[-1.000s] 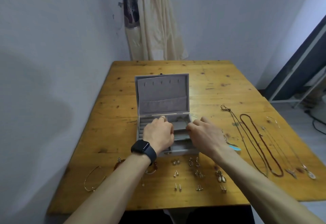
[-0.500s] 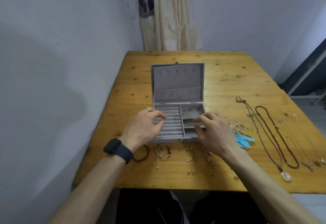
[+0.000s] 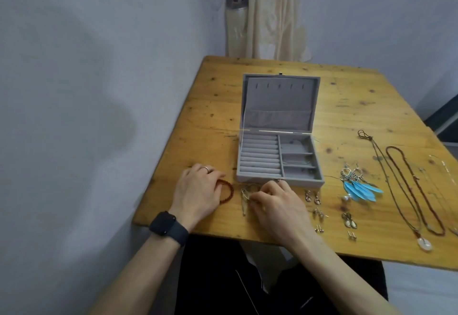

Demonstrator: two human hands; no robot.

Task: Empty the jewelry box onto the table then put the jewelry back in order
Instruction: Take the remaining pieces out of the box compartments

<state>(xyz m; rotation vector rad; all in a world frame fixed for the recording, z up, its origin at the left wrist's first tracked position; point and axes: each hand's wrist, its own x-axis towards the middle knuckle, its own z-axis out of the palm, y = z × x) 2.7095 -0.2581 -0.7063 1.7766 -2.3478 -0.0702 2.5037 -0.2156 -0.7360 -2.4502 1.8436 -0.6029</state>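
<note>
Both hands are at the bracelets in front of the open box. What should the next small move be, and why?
Probably lift the silver bracelet that the right hand pinches and set it into the jewelry box: its compartments look empty, its lid is open, and the left hand rests on the red bead bracelet.

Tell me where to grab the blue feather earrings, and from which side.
Pinch the silver tops of the feather earrings, coming from above. They lie flat on the table with the tops at the far end, beside the box; the feathers fan nearward and look soft, so probably a poor hold.
</note>
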